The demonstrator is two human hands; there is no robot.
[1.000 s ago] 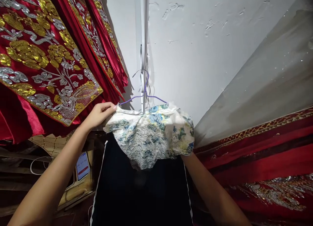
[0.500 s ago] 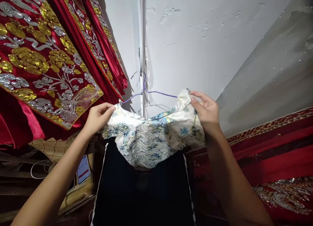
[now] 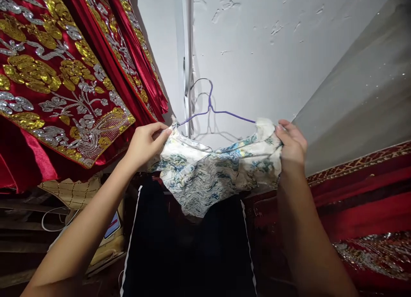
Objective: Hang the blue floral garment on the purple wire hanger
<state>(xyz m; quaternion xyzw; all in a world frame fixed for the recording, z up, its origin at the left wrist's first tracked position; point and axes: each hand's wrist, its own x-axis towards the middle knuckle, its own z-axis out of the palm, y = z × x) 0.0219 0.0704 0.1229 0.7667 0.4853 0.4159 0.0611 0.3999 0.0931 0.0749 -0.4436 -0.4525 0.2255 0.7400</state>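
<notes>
Head view: the floral top (image 3: 221, 170) is best kept level on the purple hanger (image 3: 210, 102), with light, equal tension at both shoulders. The left hand (image 3: 149, 145) and right hand (image 3: 291, 145) each pinch one shoulder, thumb nearly meeting fingers. White with blue-green print, the garment hangs between them, its front rippled, neckline wide.

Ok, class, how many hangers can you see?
1: the purple hanger, its arms running into the shoulders of the floral top, between left hand and right hand. Others may be hidden.
</notes>
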